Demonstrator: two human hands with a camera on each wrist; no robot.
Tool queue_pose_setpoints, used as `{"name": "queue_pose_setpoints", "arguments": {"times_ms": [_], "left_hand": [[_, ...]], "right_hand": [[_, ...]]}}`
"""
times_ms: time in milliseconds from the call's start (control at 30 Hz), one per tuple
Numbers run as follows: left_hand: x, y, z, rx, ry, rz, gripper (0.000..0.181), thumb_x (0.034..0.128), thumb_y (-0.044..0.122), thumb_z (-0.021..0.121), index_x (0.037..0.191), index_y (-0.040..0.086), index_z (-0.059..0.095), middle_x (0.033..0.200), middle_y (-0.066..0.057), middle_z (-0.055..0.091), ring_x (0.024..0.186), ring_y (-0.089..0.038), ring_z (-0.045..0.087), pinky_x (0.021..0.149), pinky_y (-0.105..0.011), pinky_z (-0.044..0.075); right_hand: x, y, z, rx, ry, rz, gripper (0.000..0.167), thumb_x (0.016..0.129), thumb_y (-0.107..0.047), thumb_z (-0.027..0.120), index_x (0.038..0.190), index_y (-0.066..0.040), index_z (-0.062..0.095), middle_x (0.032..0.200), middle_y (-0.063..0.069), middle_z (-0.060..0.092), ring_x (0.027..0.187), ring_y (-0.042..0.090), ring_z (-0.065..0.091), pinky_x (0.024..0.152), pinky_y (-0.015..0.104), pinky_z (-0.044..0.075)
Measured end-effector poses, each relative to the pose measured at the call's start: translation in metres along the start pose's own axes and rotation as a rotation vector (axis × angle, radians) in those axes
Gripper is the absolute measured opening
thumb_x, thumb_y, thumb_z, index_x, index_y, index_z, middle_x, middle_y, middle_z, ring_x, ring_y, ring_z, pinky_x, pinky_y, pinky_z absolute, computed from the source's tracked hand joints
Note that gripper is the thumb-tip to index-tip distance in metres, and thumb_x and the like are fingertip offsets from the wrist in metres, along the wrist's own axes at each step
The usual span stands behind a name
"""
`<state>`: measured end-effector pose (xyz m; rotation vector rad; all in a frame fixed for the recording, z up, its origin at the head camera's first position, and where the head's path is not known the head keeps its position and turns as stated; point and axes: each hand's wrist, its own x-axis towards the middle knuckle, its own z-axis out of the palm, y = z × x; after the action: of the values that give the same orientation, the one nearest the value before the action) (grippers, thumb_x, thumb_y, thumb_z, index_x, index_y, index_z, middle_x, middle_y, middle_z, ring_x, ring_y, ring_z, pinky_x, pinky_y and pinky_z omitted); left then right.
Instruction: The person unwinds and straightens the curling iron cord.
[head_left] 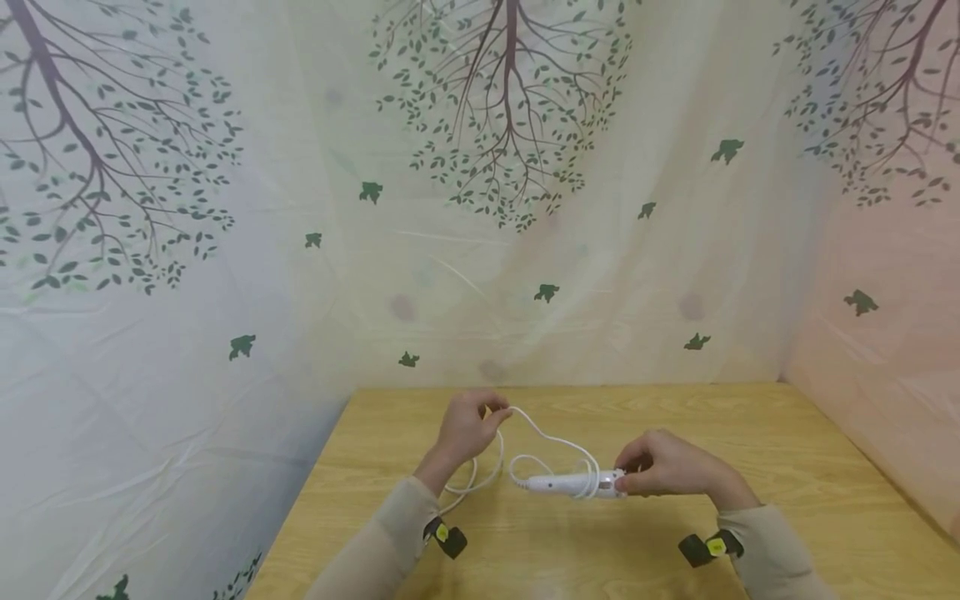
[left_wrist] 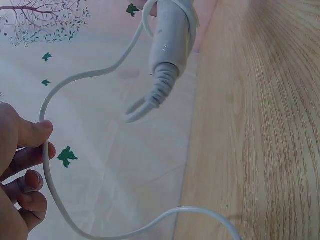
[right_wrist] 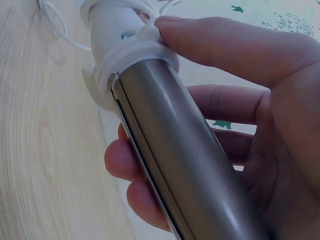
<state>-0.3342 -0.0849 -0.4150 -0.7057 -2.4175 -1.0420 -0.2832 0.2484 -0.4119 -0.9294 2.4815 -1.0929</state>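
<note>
Curling iron [head_left: 564, 484] in my right hand [head_left: 667, 467], which grasps it at its collar [right_wrist: 137, 55], thumb against the collar and fingers curled round the barrel [right_wrist: 185, 145]; it lies directly to the left of that hand and seems to be held over the tabletop [head_left: 795, 467], though I cannot tell whether any part of it touches the wood. The relation that matters most, I judge, is the run of white power cord [left_wrist: 82, 76] between my two hands: it is wound round the iron's white handle [left_wrist: 169, 40] close to the collar, then rises to my left hand [head_left: 465, 429], where I pinch it between thumb and forefinger. That hand is to the left of the iron and a little beyond it, near the handle's tail but apart from it, so the right is the nearer of the two. Past my pinch the cord drops into loose loops to the left of the iron. The iron's long axis runs side to side, nearly in line with the far edge of the tabletop. Its tail, with the ribbed strain relief [left_wrist: 165, 85], points left, where the cord leaves it and bends back toward the handle; the barrel points the opposite way, right and back along my right palm toward the wrist.
</note>
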Motion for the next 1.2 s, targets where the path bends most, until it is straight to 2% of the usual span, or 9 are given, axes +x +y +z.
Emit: {"name": "queue_pose_setpoints", "arguments": {"times_ms": [167, 467, 767, 1067, 1200], "left_hand": [[-0.001, -0.001, -0.003, -0.005, 0.017, 0.031, 0.004, 0.0864, 0.015, 0.073, 0.088, 0.012, 0.074, 0.081, 0.004, 0.070, 0.059, -0.003, 0.046, 0.055, -0.018, 0.041], [-0.008, -0.001, -0.008, -0.044, 0.022, 0.049, 0.004, 0.0834, 0.009, 0.075, 0.087, 0.010, 0.073, 0.080, 0.002, 0.070, 0.060, -0.004, 0.048, 0.056, -0.018, 0.044], [-0.016, -0.006, -0.013, -0.041, 0.029, 0.084, 0.004, 0.0840, 0.011, 0.075, 0.087, 0.011, 0.073, 0.080, 0.004, 0.069, 0.060, -0.005, 0.047, 0.054, -0.019, 0.042], [-0.028, -0.013, -0.012, -0.029, -0.017, 0.053, 0.005, 0.0829, 0.010, 0.076, 0.086, 0.013, 0.073, 0.078, 0.005, 0.068, 0.059, -0.003, 0.047, 0.054, -0.018, 0.042], [-0.035, -0.018, -0.009, -0.039, -0.025, 0.060, 0.005, 0.0826, 0.009, 0.076, 0.084, 0.013, 0.073, 0.078, 0.005, 0.069, 0.058, -0.004, 0.046, 0.053, -0.019, 0.042]], "right_hand": [[0.000, 0.003, -0.001, -0.013, 0.017, 0.043, 0.021, 0.089, -0.029, 0.071, 0.099, -0.011, 0.073, 0.081, 0.002, 0.070, 0.066, 0.011, 0.063, 0.055, 0.029, 0.054], [-0.002, 0.010, 0.000, -0.015, 0.068, 0.115, 0.021, 0.089, -0.031, 0.071, 0.094, -0.011, 0.072, 0.076, 0.003, 0.067, 0.061, 0.010, 0.059, 0.052, 0.028, 0.051], [-0.002, 0.019, -0.005, 0.006, 0.186, 0.251, 0.030, 0.089, -0.037, 0.069, 0.098, -0.009, 0.071, 0.078, 0.003, 0.066, 0.067, 0.017, 0.058, 0.054, 0.031, 0.050], [-0.003, 0.017, -0.008, 0.012, 0.259, 0.273, 0.035, 0.090, -0.039, 0.068, 0.103, -0.006, 0.070, 0.082, 0.005, 0.067, 0.068, 0.019, 0.059, 0.055, 0.032, 0.051], [-0.003, 0.014, -0.009, 0.010, 0.299, 0.288, 0.038, 0.090, -0.040, 0.067, 0.105, -0.006, 0.070, 0.084, 0.006, 0.067, 0.070, 0.020, 0.060, 0.056, 0.031, 0.051]]}}
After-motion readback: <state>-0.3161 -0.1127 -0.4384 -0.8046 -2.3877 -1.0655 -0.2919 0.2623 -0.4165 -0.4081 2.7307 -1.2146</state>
